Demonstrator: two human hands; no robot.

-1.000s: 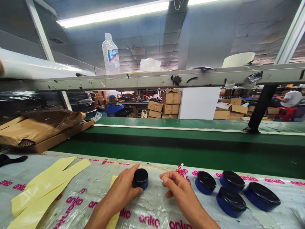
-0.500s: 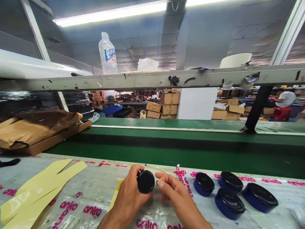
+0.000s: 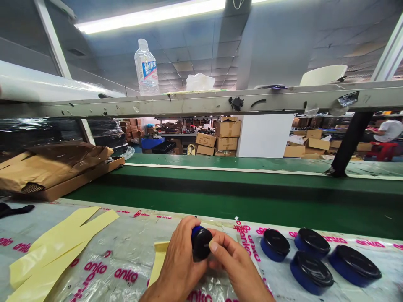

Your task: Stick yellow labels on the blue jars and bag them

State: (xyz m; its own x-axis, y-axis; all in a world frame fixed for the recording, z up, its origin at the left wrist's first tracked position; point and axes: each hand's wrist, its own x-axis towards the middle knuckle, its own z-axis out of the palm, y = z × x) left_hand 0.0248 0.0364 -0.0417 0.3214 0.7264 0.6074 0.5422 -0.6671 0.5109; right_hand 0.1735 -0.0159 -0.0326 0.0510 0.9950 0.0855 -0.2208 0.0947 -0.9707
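My left hand is wrapped around a small round container with a glossy black top and a blue side, tilted so its top faces me. At the container's right edge, the thumb and index finger of my right hand are pinched together, touching the rim. Whatever lies between those fingertips is too small to make out. To the right stand several like containers, blue with black tops, on the plastic-covered bench. A yellow paper strip lies partly hidden behind my left hand.
Yellow paper sheets lie at the left, near a black item. Beyond the bench runs a green belt, with brown paper in a cardboard tray at its left. A shelf rail crosses above, bearing a plastic bottle.
The container has turned in my left hand, so its blue side now shows. My right fingertips have closed the small gap and reached its edge. The view has shifted slightly.
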